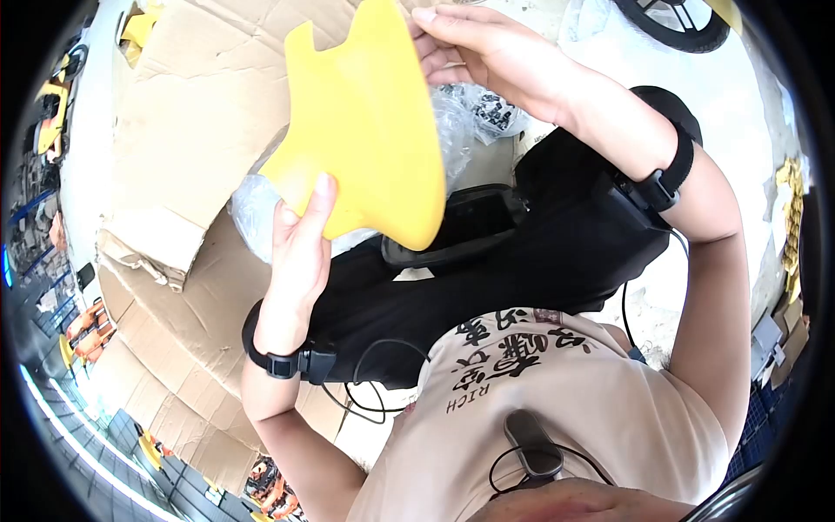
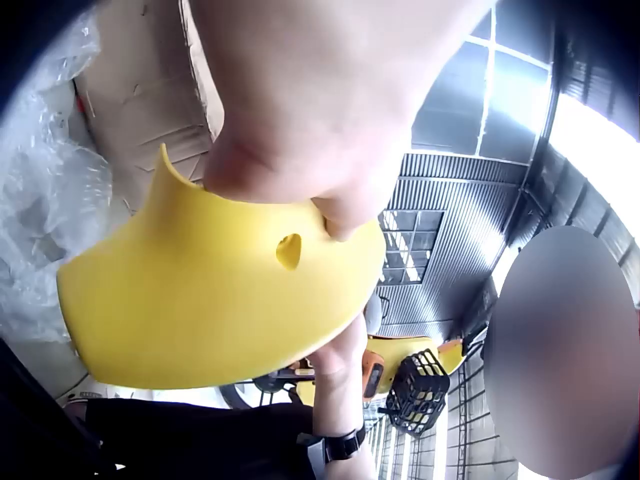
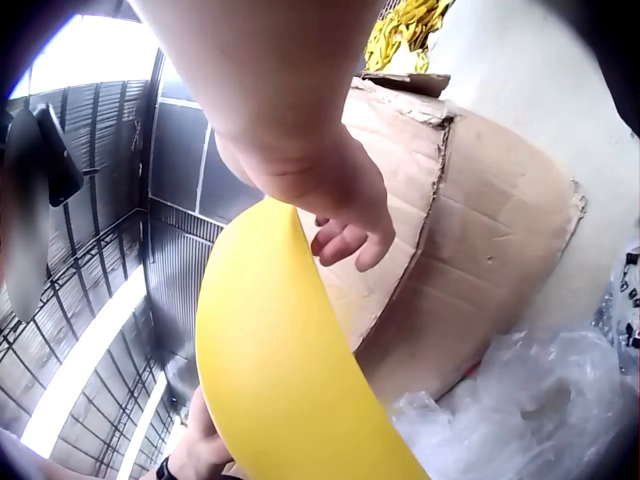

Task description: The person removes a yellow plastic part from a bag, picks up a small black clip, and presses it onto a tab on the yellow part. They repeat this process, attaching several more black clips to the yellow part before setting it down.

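Note:
A curved yellow plastic panel [image 1: 370,130] is held up over the lap, with a notch in its far edge. The left hand [image 1: 304,230] grips its near left edge, thumb on the face; in the left wrist view that hand [image 2: 300,170] covers part of the panel's rim [image 2: 220,300] beside a small hole. At the far right edge is the right hand [image 1: 487,56], its fingers loosely bent and not closed round the panel. The right wrist view shows the right hand [image 3: 335,200] beside the panel's tip [image 3: 280,330], fingers hanging apart from it.
Large cardboard sheets [image 1: 191,104] lie on the left. Clear plastic bags [image 1: 496,113], one with small dark parts, sit beyond the lap. A dark tray-like object [image 1: 474,222] rests at the legs. A wheel [image 1: 678,26] stands at the far right.

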Tool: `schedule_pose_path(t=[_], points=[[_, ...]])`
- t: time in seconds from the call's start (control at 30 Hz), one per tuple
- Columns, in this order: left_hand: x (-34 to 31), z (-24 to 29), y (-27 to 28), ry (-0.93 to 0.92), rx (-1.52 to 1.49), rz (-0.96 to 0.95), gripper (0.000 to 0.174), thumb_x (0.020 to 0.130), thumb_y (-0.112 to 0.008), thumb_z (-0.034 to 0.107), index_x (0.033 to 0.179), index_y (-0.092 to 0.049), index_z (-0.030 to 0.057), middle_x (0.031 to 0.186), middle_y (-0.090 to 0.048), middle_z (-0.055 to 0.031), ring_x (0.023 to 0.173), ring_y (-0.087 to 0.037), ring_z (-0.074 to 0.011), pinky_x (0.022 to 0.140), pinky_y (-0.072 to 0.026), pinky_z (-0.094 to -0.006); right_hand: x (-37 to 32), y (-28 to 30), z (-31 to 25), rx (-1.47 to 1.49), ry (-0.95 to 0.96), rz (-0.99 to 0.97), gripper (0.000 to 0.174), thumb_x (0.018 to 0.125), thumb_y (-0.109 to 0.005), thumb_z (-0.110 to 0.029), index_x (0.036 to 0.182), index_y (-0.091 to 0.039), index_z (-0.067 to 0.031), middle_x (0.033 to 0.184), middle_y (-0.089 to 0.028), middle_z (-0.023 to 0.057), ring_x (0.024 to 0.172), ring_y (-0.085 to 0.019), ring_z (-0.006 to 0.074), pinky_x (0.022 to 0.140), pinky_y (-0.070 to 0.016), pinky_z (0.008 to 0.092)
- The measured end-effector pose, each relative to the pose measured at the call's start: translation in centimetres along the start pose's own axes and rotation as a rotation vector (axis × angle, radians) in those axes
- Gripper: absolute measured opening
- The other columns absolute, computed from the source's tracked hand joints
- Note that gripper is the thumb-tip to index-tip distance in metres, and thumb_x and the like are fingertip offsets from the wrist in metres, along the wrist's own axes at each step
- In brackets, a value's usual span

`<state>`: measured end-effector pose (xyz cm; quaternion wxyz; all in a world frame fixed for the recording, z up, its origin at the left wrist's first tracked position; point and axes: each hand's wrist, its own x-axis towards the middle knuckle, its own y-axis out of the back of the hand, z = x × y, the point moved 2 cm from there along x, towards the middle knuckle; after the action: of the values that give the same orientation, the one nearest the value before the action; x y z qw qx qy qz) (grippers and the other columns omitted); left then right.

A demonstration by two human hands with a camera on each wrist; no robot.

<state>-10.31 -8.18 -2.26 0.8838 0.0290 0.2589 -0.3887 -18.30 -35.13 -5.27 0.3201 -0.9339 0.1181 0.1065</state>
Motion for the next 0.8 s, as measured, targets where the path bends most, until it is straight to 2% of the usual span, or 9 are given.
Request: schedule_pose_path(t=[0.07,0.17,0.3,0.43,0.5,0.57,0.63,0.67,0.8], points=[[-0.2,0.2,0.4,-0.028,0.008,0.075,0.049,0.101,-0.059,0.032,0.141,-0.047,0.0059,0.138,-0.054,-0.0043,0.132,-0.045,-0.0151,0.111,-0.0336,-0.0348,1.4,2.3,0.1,-0.560,0.003,0.132,0.046,0.101,-0.051,-0.047,0.120,-0.062,-0.0061,0.112,-0.065,0.0047,0.099,-0.060,0.0120,0.096,-0.0456,0.0291],[0.4,0.4,2.0,-0.102,0.089,0.162,0.047,0.101,-0.058,0.030,0.140,-0.048,0.0058,0.137,-0.055,-0.0033,0.131,-0.045,-0.0140,0.111,-0.0322,-0.0337,0.4,1.8,-0.2,-0.653,-0.169,0.077,0.051,0.103,-0.044,-0.046,0.128,-0.057,-0.0031,0.115,-0.065,0.0070,0.097,-0.064,0.0132,0.092,-0.0509,0.0283],[0.2,0.9,2.4,-0.168,0.179,0.107,0.041,0.099,-0.062,0.034,0.124,-0.063,0.0020,0.117,-0.067,-0.0041,0.110,-0.058,-0.0117,0.099,-0.0426,-0.0299,-1.2,-2.0,0.6,-0.287,-0.138,-0.401,0.060,0.099,-0.054,-0.051,0.137,-0.051,-0.0051,0.111,-0.062,0.0063,0.079,-0.057,0.0111,0.079,-0.0491,0.0271],[0.6,0.0,4.2,-0.101,0.379,-0.069,0.046,0.097,-0.065,0.035,0.129,-0.060,0.0024,0.122,-0.065,-0.0070,0.114,-0.056,-0.0128,0.099,-0.0419,-0.0299,-2.1,-2.8,0.9,-0.363,-0.072,-0.426,0.041,0.096,-0.066,-0.029,0.127,-0.059,-0.0022,0.105,-0.065,0.0126,0.072,-0.062,0.0152,0.076,-0.0506,0.0299],[0.6,-0.9,4.4,-0.127,0.251,0.141,0.056,0.096,-0.066,0.034,0.139,-0.050,0.0012,0.134,-0.056,-0.0119,0.124,-0.049,-0.0148,0.104,-0.0391,-0.0310,-2.5,-3.8,1.1,-0.471,-0.027,-0.477,0.028,0.089,-0.073,-0.022,0.106,-0.071,-0.0002,0.106,-0.065,0.0130,0.093,-0.065,0.0223,0.085,-0.0493,0.0329],[0.0,-2.2,4.8,-0.019,0.180,0.204,0.069,0.099,-0.055,0.047,0.146,-0.039,0.0000,0.144,-0.045,-0.0166,0.132,-0.043,-0.0222,0.109,-0.0354,-0.0378,-2.8,-4.1,1.7,-0.652,0.041,-0.535,0.023,0.086,-0.075,-0.020,0.100,-0.074,-0.0015,0.106,-0.065,0.0114,0.098,-0.063,0.0227,0.086,-0.0483,0.0332],[0.3,-4.6,5.3,0.376,-0.551,0.100,0.080,0.100,-0.038,0.062,0.149,-0.033,-0.0009,0.147,-0.042,-0.0191,0.132,-0.044,-0.0307,0.112,-0.0325,-0.0479,-3.1,-4.6,2.1,-0.726,0.116,-0.573,0.019,0.084,-0.074,-0.014,0.098,-0.074,-0.0013,0.105,-0.064,0.0116,0.095,-0.063,0.0234,0.084,-0.0479,0.0335],[0.2,-4.6,4.8,0.374,-0.623,0.031,0.090,0.096,-0.027,0.073,0.148,-0.034,0.0011,0.148,-0.042,-0.0195,0.132,-0.044,-0.0357,0.111,-0.0326,-0.0546,-3.2,-4.7,2.2,-0.749,0.138,-0.619,0.018,0.085,-0.073,-0.013,0.099,-0.074,-0.0012,0.106,-0.064,0.0117,0.095,-0.064,0.0236,0.084,-0.0480,0.0337],[-0.3,-3.2,3.2,0.308,-0.761,-0.073,0.076,0.097,-0.040,0.064,0.143,-0.041,0.0033,0.139,-0.050,-0.0167,0.127,-0.050,-0.0313,0.108,-0.0372,-0.0527,-4.0,-5.9,3.0,-0.849,0.177,-0.789,0.020,0.088,-0.069,-0.017,0.100,-0.073,-0.0012,0.108,-0.063,0.0118,0.094,-0.065,0.0271,0.082,-0.0506,0.0351]])
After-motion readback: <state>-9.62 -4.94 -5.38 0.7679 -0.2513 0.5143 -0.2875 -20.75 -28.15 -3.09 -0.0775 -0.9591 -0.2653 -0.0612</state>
